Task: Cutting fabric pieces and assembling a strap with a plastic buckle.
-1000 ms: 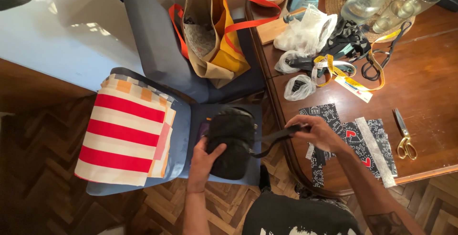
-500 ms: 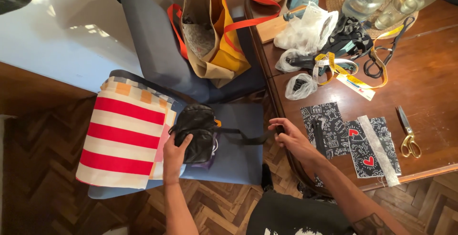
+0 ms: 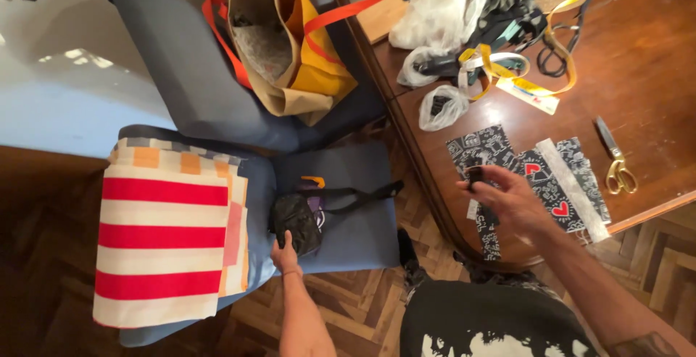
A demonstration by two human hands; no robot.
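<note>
A small black pouch [image 3: 296, 219] with a black strap [image 3: 359, 194] lies on the blue chair seat [image 3: 355, 237]. My left hand [image 3: 285, 257] grips the pouch's near edge. My right hand [image 3: 511, 201] hovers over the wooden table's [image 3: 652, 60] near edge. Its fingertips pinch a small black piece [image 3: 475, 176] above the black-and-white patterned fabric pieces [image 3: 551, 183]. The strap lies loose on the seat, apart from my right hand.
A folded red-and-white striped cloth [image 3: 163, 237] covers the seat's left side. A tan and yellow tote bag [image 3: 297, 45] leans on the chair back. Gold-handled scissors [image 3: 615, 163], plastic bags [image 3: 438, 103] and yellow tape [image 3: 507, 74] lie on the table.
My left hand has set the pouch down by the striped cloth. My right hand let go of the strap and moved right over the table's patterned fabric.
</note>
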